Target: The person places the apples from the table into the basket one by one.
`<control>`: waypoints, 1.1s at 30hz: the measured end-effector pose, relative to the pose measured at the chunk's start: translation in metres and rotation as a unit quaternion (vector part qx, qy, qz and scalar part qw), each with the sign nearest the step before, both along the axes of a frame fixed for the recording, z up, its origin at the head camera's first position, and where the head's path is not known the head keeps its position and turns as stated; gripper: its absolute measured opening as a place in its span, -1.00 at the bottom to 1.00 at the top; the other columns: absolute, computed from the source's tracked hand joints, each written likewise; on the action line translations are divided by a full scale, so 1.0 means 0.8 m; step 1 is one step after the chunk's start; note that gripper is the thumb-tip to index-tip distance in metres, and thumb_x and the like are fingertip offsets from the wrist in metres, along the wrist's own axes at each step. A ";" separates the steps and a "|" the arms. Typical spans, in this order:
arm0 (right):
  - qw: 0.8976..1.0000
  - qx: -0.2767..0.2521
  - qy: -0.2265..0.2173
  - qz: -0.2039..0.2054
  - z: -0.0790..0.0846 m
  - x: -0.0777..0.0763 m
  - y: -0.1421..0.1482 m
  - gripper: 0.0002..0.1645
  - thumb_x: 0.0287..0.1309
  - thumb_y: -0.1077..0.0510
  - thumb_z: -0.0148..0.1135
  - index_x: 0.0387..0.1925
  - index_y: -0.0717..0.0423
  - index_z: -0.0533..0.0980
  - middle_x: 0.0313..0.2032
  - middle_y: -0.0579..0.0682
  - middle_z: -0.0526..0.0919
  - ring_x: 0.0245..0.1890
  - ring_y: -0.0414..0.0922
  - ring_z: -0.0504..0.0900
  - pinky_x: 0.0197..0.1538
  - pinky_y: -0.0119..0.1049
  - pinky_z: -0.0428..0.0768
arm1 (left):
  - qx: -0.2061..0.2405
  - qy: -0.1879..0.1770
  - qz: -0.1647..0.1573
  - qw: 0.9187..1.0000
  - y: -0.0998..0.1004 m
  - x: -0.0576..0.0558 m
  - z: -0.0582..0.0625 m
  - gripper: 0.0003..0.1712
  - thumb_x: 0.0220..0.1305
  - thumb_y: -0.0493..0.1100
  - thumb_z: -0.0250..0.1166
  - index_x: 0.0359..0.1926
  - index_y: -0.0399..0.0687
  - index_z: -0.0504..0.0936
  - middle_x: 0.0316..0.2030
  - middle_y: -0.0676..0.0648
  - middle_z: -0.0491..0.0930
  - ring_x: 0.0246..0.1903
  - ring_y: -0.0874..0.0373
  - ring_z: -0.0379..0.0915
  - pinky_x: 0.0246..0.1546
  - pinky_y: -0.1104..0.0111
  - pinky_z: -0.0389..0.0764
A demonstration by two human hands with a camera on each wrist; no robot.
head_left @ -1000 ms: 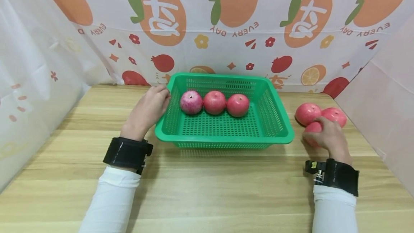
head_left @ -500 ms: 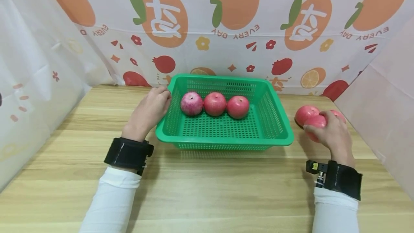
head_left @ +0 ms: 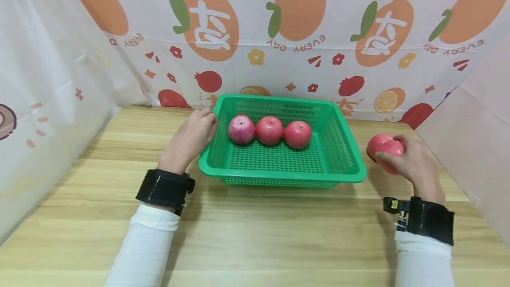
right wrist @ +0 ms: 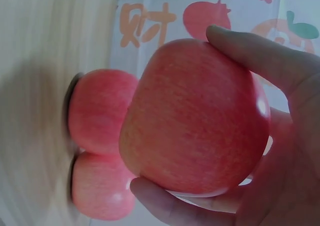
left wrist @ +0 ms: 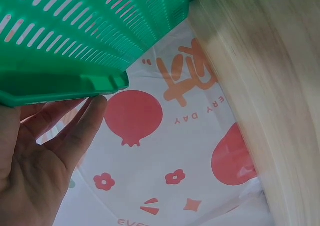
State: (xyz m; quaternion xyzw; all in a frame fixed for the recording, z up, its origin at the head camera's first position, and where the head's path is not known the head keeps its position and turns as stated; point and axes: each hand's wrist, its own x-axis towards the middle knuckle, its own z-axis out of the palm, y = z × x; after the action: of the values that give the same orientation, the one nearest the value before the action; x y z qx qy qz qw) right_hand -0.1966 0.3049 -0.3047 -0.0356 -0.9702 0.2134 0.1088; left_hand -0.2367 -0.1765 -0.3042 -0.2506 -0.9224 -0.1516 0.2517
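Observation:
My right hand (head_left: 418, 163) grips a red apple (right wrist: 195, 116), thumb on one side and fingers on the other. The right wrist view shows it apart from the tabletop. Two more red apples, one (right wrist: 102, 110) beside the other (right wrist: 102, 186), sit on the table behind it; in the head view the hand hides most of them. My left hand (head_left: 191, 136) holds the left rim of a green plastic basket (head_left: 279, 175), fingertips against the rim's underside in the left wrist view. Inside stand a purplish-red streaked apple (head_left: 241, 130) and two redder apples (head_left: 269, 130), in a row.
The basket stands on a light wood-grain table (head_left: 287, 234). A white fruit-print cloth (head_left: 255, 56) hangs right behind it, and plain white sheeting (head_left: 44, 101) closes the left side. Each wrist wears a black strap (head_left: 165, 189).
The right hand has raised its apple off the table, up over the other two. The left hand stays at the basket rim. The head view has shifted slightly.

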 end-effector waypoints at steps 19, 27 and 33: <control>1.000 -0.025 0.013 0.005 0.030 0.002 -0.018 -0.10 -0.02 -0.25 0.19 0.23 0.16 0.15 -0.01 0.38 0.30 -0.12 0.31 0.27 -0.27 0.26 0.51 | 0.005 0.008 -0.005 1.000 -0.001 0.000 -0.001 -0.93 0.09 -0.39 0.22 -0.36 -0.36 0.54 -0.39 -0.18 0.46 -0.31 -0.06 0.33 -0.24 0.12 0.55; 0.999 -0.018 0.033 0.013 0.040 0.002 -0.030 -0.12 -0.04 -0.25 0.20 0.20 0.14 0.19 -0.01 0.38 0.29 -0.10 0.31 0.24 -0.28 0.28 0.49 | 0.005 0.005 -0.004 1.000 0.000 0.000 -0.002 -0.91 0.09 -0.39 0.21 -0.35 -0.36 0.55 -0.39 -0.18 0.46 -0.32 -0.05 0.33 -0.25 0.13 0.56; 0.999 -0.024 0.043 0.019 0.046 0.003 -0.038 -0.18 -0.05 -0.24 0.22 0.15 0.12 0.24 -0.04 0.35 0.30 -0.12 0.29 0.26 -0.31 0.25 0.50 | 0.001 0.008 -0.002 1.000 -0.001 0.000 -0.001 -0.91 0.09 -0.39 0.22 -0.35 -0.37 0.55 -0.38 -0.19 0.47 -0.31 -0.06 0.34 -0.24 0.12 0.56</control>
State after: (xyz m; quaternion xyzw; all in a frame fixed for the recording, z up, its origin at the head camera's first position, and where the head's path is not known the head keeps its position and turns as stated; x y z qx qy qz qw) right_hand -0.1946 0.2743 -0.2679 -0.0101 -0.9598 0.2398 0.1454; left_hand -0.2366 -0.1773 -0.3046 -0.2536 -0.9196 -0.1515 0.2590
